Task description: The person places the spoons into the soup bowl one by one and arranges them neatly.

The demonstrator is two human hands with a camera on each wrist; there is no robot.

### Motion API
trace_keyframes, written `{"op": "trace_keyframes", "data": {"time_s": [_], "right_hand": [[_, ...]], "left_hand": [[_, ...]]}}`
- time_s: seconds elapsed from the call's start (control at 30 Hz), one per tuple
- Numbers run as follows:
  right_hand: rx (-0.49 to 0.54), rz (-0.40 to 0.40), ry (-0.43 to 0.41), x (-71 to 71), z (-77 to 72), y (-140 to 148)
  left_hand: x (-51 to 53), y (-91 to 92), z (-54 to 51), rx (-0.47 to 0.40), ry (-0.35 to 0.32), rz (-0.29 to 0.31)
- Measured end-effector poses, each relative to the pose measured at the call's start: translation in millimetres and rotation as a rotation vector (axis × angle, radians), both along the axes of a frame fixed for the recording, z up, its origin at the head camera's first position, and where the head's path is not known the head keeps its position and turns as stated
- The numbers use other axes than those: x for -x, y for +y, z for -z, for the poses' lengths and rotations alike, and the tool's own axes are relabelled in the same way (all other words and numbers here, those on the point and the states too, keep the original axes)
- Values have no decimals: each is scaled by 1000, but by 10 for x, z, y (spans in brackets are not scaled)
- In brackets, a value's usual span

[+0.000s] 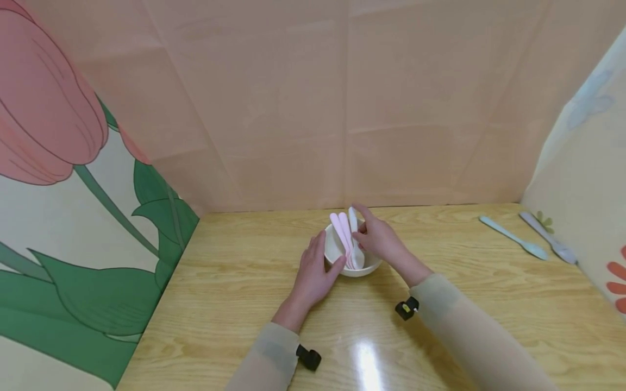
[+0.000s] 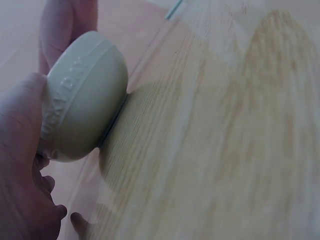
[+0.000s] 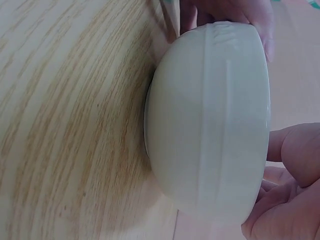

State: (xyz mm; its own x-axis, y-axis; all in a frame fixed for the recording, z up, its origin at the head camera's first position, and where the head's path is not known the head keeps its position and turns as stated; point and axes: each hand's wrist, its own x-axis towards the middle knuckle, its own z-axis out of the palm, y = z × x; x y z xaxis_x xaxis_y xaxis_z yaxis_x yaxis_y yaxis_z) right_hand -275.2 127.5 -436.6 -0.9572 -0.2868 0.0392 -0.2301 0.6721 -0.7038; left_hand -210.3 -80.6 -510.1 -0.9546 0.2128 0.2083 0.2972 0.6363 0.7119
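A white bowl (image 1: pixel 357 272) stands on the table, with raised lettering on its outside in the left wrist view. My left hand (image 1: pixel 313 274) grips its left side, thumb over the near rim and fingers along the outer wall. Two pink utensils (image 1: pixel 342 225) lean in the bowl, handles up; their lower ends are partly hidden. Beside them a white spoon (image 1: pixel 358 258) stands with its scoop down. My right hand (image 1: pixel 380 236) reaches over the right rim and pinches the spoon's handle, index finger stretched along its top. The bowl wall partly hides these fingers in the right wrist view.
At the right of the wooden table (image 1: pixel 235 304) lie a pale blue-green spoon (image 1: pixel 511 237) and a greyish-purple utensil (image 1: pixel 548 233), the latter against the right-hand wall covering. A plain pinkish backdrop (image 1: pixel 274 108) rises along the back edge; a tulip-printed sheet (image 1: pixel 98 293) borders the left.
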Motion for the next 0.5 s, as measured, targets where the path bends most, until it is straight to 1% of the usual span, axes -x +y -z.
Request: {"op": "trace_keyframes", "data": {"time_s": [0.3,0.5], "right_hand": [[-44,11,-67,0,-53,-27],[-66,-1,-78,0,-64,-25]], "left_hand": [[-3,0,-9,6,-7,-2],[0,5,0,27,-19,-13]]}}
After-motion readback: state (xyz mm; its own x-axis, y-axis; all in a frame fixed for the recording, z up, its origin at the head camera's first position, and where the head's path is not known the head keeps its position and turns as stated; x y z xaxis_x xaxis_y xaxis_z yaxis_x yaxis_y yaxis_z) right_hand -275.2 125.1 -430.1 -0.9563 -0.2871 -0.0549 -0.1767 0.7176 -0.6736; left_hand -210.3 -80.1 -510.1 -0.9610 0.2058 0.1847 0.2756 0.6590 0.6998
